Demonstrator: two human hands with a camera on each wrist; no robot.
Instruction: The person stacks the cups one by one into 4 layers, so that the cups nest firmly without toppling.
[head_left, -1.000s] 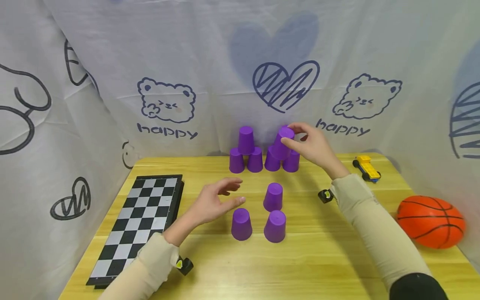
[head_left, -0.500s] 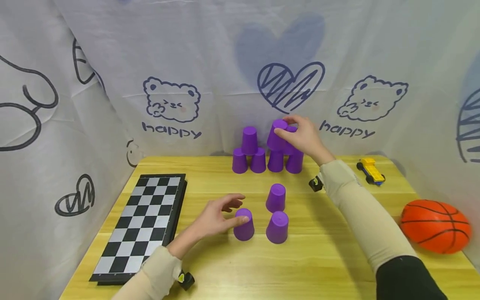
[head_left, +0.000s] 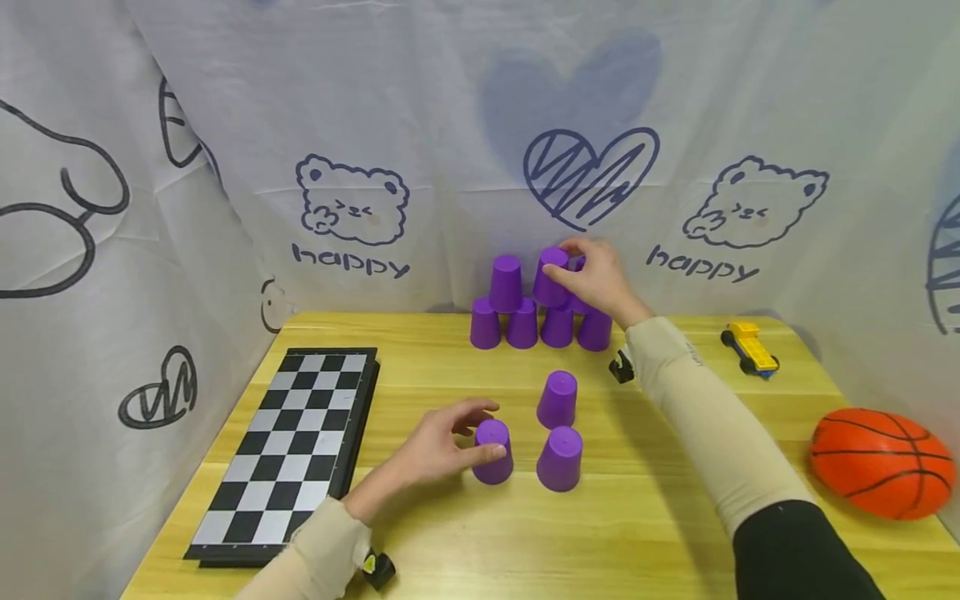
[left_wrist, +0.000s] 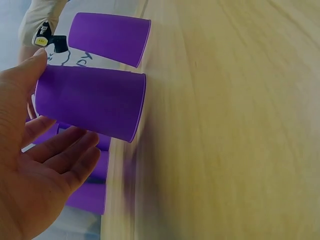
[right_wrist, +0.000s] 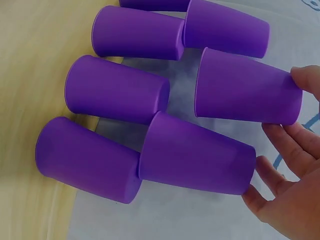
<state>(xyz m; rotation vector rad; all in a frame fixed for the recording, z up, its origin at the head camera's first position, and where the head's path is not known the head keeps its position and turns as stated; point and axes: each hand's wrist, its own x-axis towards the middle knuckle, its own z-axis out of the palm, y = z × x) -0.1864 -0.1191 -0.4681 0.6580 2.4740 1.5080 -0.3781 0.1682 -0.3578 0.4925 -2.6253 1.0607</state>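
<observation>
The right hand (head_left: 600, 279) pinches the raised cup (right_wrist: 247, 87), a purple one, near its upper end; this grip is narrowed to the cup's width, thumb on one side and fingers on the other. The raised cup is inverted, at the far side of the scene, above and apart from the lower row (head_left: 522, 327) of four inverted purple cups. It is between the left upper cup (head_left: 506, 285) and the right upper cup (right_wrist: 197, 155), both of which rest on the lower row. Two other fingers of the right hand lie at the base end of the right upper cup.

The left hand (head_left: 437, 446) is at the near-left cup (left_wrist: 90, 102), which stands inverted on the tabletop (head_left: 637, 542). The left grip is spread, thumb on the near side of this cup and fingers on the far side; whether it presses on the cup cannot be told. To the right stand the near-right cup (head_left: 559, 460) and, just beyond it, the middle cup (head_left: 557, 402), both inverted.

A checkered board (head_left: 300, 433) lies at the left. A yellow toy truck (head_left: 752, 348) sits at the far right; an orange ball (head_left: 881, 462) rests nearer, at the right edge
</observation>
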